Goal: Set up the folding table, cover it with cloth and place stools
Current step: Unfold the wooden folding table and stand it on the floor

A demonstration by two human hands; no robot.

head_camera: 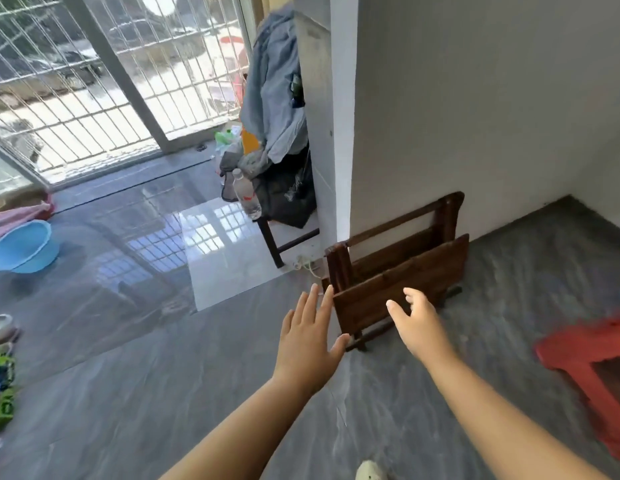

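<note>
1. I see the folded wooden table [402,282] standing on edge on the grey floor [163,393], close to the white wall [474,116].
2. My left hand [310,337] is flat and empty, fingers straight, tips just beside the table's near-left edge; I cannot tell if they touch.
3. My right hand [417,323] is spread loosely before the table's panel, gripping nothing.
4. A red stool [585,362] sits well apart, right.

Spread hands [306,344] [419,327] near folded table [398,285], red stool [585,355]
</note>
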